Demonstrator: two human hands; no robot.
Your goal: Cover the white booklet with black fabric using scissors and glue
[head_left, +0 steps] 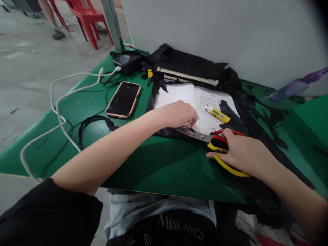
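Observation:
My right hand [241, 152] grips a pair of scissors [217, 143] with red and yellow handles. The blades point left along the near edge of an open book [176, 95] that lies on black material. Over the book's lower middle is my left hand [180, 115], its fingers curled down close to the blades. A small dark scrap shows under those fingertips, but whether they pinch it is unclear. On the right page rests a yellow lighter [219, 115], beside a black strip of cloth-like material [233, 118].
A phone [123, 99], a white cable [60, 102] and a black box [128, 61] are on the green table [143, 167], left. Black material [189, 61] is heaped behind the book; scraps and a purple bottle [292, 89] are right. Beyond stand a red chair [85, 17] and a person's leg [50, 13].

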